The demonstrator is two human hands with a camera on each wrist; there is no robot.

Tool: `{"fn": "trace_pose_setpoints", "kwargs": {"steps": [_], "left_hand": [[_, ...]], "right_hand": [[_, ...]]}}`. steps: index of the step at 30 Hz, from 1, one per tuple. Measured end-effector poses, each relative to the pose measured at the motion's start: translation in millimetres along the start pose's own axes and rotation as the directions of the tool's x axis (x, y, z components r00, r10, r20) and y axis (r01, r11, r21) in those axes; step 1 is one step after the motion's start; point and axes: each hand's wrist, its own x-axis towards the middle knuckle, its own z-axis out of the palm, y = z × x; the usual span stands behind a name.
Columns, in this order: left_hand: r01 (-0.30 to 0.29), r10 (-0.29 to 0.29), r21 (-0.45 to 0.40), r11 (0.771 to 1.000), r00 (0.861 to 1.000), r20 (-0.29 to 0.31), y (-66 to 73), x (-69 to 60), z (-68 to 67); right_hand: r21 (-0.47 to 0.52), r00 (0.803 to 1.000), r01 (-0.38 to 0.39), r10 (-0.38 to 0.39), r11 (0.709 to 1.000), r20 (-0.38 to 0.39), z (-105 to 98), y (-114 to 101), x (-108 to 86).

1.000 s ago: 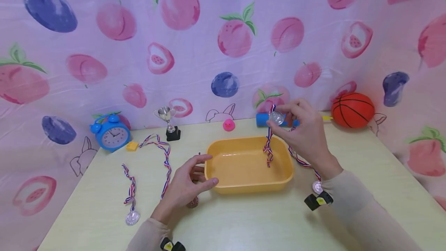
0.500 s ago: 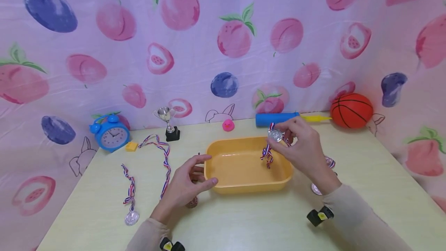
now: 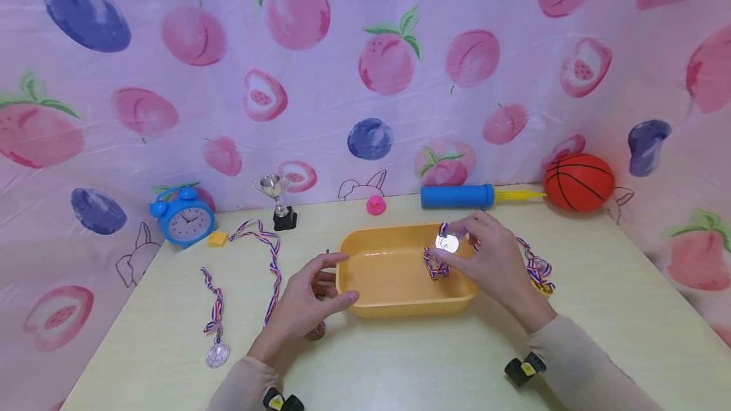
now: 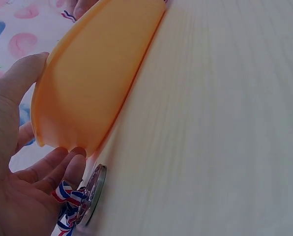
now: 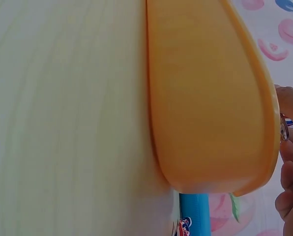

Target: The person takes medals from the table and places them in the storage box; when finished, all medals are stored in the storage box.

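Note:
In the head view my right hand [image 3: 495, 263] pinches a silver medal [image 3: 447, 243] between thumb and fingers. The medal is over the right part of a yellow plastic tray [image 3: 408, 309], and its red, white and blue ribbon [image 3: 435, 265] hangs bunched inside. My left hand [image 3: 306, 300] holds the tray's left end, thumb on the rim and fingertips against the end wall, as the left wrist view shows. Beside those fingers another medal [image 4: 95, 191] stands on edge, its ribbon [image 4: 68, 201] near the palm. In the right wrist view the medal's edge [image 5: 283, 129] shows past the tray rim.
A silver medal [image 3: 217, 355] with ribbon lies at left. Another ribbon [image 3: 274, 265] runs under my left hand. More ribbons [image 3: 537, 268] lie right of the tray. Along the back stand an alarm clock [image 3: 186, 221], trophy cup [image 3: 276, 198], pink duck [image 3: 375, 205], blue pump [image 3: 457, 196] and basketball [image 3: 579, 182].
My right hand has lowered the silver medal toward the tray, and its ribbon has bunched up inside. The blue pump and the ribbons at right have come into fuller view. My left hand stays put.

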Motion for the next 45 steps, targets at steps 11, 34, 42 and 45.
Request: {"fn": "trace_pose_setpoints", "kwargs": {"steps": [11,34,42,45], "left_hand": [[0.008,-0.008,0.006,1.000,1.000,-0.001,-0.1,0.4,1.4],[-0.004,0.004,0.009,1.000,1.000,0.005,0.3,0.3,-0.1],[-0.012,0.012,0.020,1.000,1.000,-0.003,0.3,0.7,0.0],[-0.013,0.013,0.015,1.000,1.000,0.000,-1.1,0.7,1.1]], "right_hand": [[-0.084,0.999,-0.019,0.023,0.996,0.040,1,4,-3.7],[0.054,0.996,-0.094,0.094,0.994,0.001,-40,16,0.9],[0.148,0.995,-0.092,0.095,0.985,-0.013,-69,35,-13.0],[0.160,0.994,-0.109,0.112,0.981,-0.014,-77,43,-20.7]]}}
